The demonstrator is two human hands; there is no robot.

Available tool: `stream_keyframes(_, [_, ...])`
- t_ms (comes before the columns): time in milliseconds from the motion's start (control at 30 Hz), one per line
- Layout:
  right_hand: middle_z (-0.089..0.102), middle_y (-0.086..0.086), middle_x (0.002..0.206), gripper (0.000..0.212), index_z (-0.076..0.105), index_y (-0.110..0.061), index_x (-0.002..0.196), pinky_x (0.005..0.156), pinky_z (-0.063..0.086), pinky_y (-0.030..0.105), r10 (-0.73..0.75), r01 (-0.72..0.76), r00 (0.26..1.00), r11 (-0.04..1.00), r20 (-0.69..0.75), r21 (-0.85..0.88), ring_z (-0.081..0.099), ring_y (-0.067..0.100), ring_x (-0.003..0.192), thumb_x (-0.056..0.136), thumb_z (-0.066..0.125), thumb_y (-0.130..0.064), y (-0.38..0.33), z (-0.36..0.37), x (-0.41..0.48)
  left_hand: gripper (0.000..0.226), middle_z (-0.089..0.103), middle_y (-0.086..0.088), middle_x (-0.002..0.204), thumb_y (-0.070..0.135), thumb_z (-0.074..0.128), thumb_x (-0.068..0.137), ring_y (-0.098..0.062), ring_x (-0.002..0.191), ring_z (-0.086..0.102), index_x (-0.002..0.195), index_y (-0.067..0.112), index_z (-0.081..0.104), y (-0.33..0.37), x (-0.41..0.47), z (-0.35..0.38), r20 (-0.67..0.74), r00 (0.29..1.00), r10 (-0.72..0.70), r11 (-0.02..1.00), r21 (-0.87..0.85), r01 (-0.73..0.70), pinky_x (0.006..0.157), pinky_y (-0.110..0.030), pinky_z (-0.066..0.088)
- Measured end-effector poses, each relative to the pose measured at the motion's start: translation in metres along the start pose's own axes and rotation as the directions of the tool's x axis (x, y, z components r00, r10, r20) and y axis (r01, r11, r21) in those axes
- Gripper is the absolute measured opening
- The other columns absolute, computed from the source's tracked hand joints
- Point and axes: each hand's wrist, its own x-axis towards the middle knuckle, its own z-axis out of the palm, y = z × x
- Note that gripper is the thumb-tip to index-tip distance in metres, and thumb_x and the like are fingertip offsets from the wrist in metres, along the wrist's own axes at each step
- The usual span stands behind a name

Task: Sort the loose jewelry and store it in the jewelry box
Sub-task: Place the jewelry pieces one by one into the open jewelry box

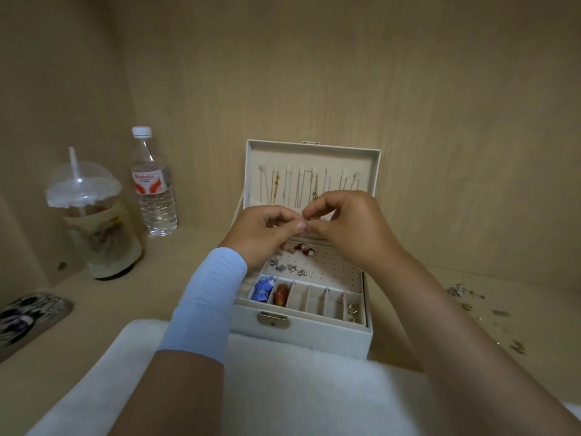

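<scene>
- Head view puts both hands over the open jewelry box (301,339), which sits on the tabletop (188,272) with its lid (314,149) standing upright behind.
- The left hand (267,228) and right hand (349,228) meet fingertip to fingertip. Both pinch one small piece (307,218) just above the back of the tray. It is too tiny for me to say whether it is an earring, a backing or a clasp.
- Already stored:
  - Chains (276,187) hang from the hooks inside the lid.
  - Pearl-and-red earrings (304,248) and silver studs (290,268) sit on the perforated panel (336,269).
  - A blue item (262,289) and an orange item (280,295) fill the two leftmost front compartments.
  - Gold bits (353,311) lie in the rightmost compartment, and those between hold nothing I can see.
- Loose jewelry (484,306) lies scattered on the tabletop well to the right of the box, so I judge the sorting to be only partway done.
- I judge the step in hand to be readying this one piece, perhaps working its fastening, before it goes onto the panel or into the lid.
- The next move calls for one hand to keep a firm pinch while the other lets go. The piece then needs careful lowering beside its like, without knocking the earrings seated there. After that comes a reach right for the scatter.
</scene>
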Motion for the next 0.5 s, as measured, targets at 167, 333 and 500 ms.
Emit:
stream_keyframes(167, [0.075, -0.009, 0.085, 0.015, 0.079, -0.021, 0.093, 0.063, 0.045, 0.009, 0.028, -0.033, 0.999, 0.962, 0.024, 0.27, 0.06, -0.011, 0.061, 0.08, 0.082, -0.014, 0.001, 0.001, -0.001, 0.007, 0.072, -0.002, 0.085, 0.024, 0.069, 0.089, -0.012, 0.065, 0.062, 0.087, 0.025, 0.075, 0.001, -0.004, 0.001, -0.055, 0.998, 0.021, 0.999, -0.032, -0.023, 0.075, -0.031, 0.057])
stream_keyframes(333, [0.078, -0.001, 0.094, 0.021, 0.079, -0.012, 0.1, 0.06, 0.046, 0.008, 0.055, -0.096, 0.99, 0.935, 0.128, 0.34, 0.061, -0.01, 0.058, 0.08, 0.082, -0.009, 0.005, -0.006, -0.003, 0.007, 0.071, -0.001, 0.079, 0.025, 0.069, 0.089, -0.011, 0.065, 0.061, 0.088, 0.022, 0.075, 0.002, -0.011, 0.003, -0.027, 1.0, 0.007, 0.999, -0.033, -0.008, 0.073, -0.03, 0.056])
stream_keyframes(500, [0.078, -0.006, 0.088, 0.018, 0.08, -0.015, 0.098, 0.068, 0.049, 0.009, 0.109, -0.176, 0.964, 0.946, 0.243, 0.273, 0.068, -0.006, 0.071, 0.081, 0.08, -0.01, 0.01, -0.014, -0.007, 0.006, 0.067, 0.008, 0.068, 0.023, 0.07, 0.089, -0.009, 0.062, 0.06, 0.088, 0.021, 0.076, -0.005, -0.017, 0.007, -0.007, 1.0, 0.023, 0.999, 0.035, -0.022, 0.071, -0.029, 0.056])
